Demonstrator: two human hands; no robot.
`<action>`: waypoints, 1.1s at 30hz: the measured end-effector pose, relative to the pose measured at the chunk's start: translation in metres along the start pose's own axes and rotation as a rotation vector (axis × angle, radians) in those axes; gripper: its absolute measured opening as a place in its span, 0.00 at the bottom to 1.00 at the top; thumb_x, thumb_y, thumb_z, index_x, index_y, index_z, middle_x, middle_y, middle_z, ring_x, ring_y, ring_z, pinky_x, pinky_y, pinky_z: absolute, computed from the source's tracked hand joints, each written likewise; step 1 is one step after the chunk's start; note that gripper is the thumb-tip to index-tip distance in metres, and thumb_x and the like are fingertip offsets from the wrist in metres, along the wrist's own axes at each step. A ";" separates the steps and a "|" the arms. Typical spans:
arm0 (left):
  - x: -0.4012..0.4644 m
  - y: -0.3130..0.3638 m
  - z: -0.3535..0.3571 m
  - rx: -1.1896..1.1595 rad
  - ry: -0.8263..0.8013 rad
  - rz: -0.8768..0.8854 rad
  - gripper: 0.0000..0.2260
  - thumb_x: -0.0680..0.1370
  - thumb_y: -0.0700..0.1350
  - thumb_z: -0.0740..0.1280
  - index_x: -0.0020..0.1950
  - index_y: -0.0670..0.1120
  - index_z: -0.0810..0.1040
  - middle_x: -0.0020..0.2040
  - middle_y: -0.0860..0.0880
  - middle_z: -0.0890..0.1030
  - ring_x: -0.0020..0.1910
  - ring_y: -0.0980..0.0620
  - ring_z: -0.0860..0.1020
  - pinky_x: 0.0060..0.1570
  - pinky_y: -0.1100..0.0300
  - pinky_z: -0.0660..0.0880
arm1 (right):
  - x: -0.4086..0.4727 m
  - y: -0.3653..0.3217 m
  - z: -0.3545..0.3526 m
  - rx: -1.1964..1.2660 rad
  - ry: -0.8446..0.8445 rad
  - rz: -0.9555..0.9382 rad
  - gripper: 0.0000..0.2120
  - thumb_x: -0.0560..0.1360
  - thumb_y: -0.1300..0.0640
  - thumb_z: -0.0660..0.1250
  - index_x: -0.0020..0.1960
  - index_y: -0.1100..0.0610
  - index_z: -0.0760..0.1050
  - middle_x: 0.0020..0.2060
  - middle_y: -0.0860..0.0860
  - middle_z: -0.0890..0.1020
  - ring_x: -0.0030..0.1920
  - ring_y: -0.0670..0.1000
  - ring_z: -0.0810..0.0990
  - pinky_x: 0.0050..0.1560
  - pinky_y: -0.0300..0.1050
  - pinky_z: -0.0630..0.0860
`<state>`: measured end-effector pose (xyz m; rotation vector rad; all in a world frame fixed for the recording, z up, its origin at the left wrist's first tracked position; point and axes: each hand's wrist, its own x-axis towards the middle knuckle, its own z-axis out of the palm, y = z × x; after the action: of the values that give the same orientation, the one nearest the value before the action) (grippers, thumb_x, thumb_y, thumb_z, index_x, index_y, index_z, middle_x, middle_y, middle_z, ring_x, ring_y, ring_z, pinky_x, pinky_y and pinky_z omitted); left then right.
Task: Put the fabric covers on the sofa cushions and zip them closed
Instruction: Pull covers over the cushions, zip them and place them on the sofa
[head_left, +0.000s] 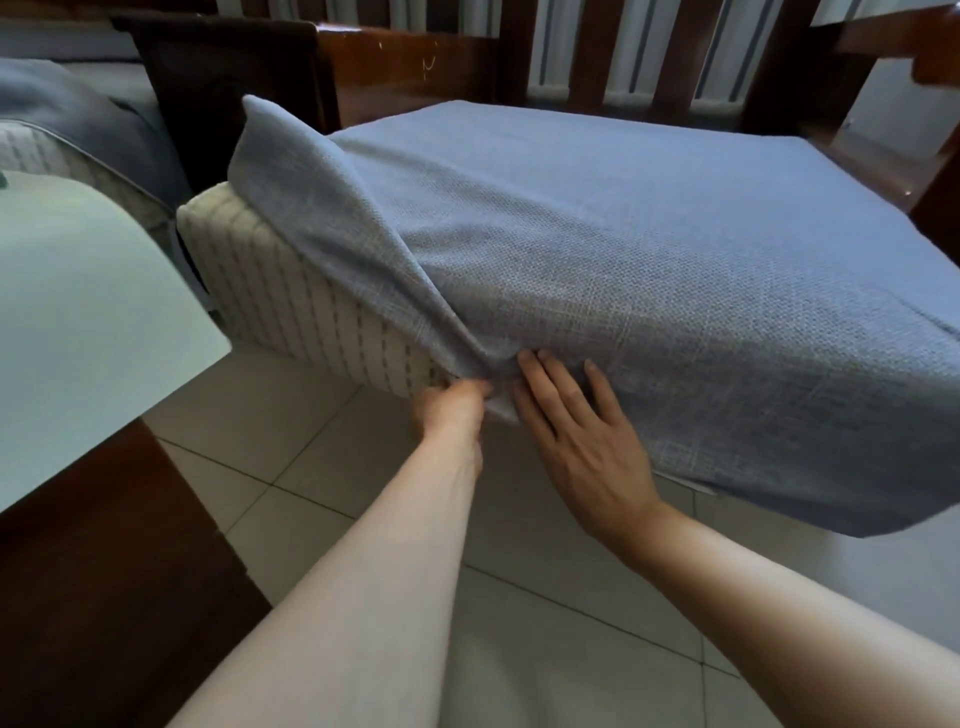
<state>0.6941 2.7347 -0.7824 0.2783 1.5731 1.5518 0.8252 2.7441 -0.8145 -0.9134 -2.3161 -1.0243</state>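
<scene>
Over tiled floor (363, 519), left hand (452, 410) pinches blue cover (623, 249); right hand (576, 441) presses it flat-fingered

Blue woven fabric cover (649, 249) drawn over most of thick square sofa cushion (291, 306), which lies flat on a wooden seat frame, its cream striped inner casing still bare along the left side where the cover's loose corner flap stands folded up and bunched.
</scene>
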 end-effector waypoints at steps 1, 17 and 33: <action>0.001 -0.002 0.003 0.014 0.038 0.028 0.17 0.67 0.40 0.73 0.55 0.39 0.79 0.49 0.44 0.81 0.43 0.48 0.78 0.44 0.58 0.76 | 0.001 0.001 0.002 -0.016 0.005 -0.014 0.23 0.76 0.63 0.50 0.71 0.63 0.63 0.71 0.58 0.67 0.71 0.57 0.61 0.71 0.56 0.50; 0.000 0.007 0.018 -0.245 0.157 0.065 0.10 0.63 0.29 0.63 0.26 0.42 0.70 0.23 0.47 0.71 0.27 0.47 0.70 0.28 0.62 0.65 | 0.013 0.025 0.004 0.014 0.070 -0.109 0.24 0.76 0.63 0.52 0.72 0.57 0.67 0.73 0.54 0.65 0.72 0.52 0.59 0.73 0.53 0.45; -0.076 0.191 0.082 -0.108 0.365 0.148 0.12 0.61 0.35 0.66 0.42 0.37 0.82 0.41 0.43 0.84 0.44 0.38 0.81 0.44 0.48 0.79 | 0.142 0.138 -0.092 0.109 -0.029 -0.030 0.23 0.77 0.63 0.52 0.72 0.56 0.66 0.73 0.54 0.63 0.73 0.54 0.62 0.72 0.59 0.46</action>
<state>0.7175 2.7756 -0.5662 0.0516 1.7689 1.8760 0.8390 2.7981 -0.6034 -0.8585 -2.3906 -0.8917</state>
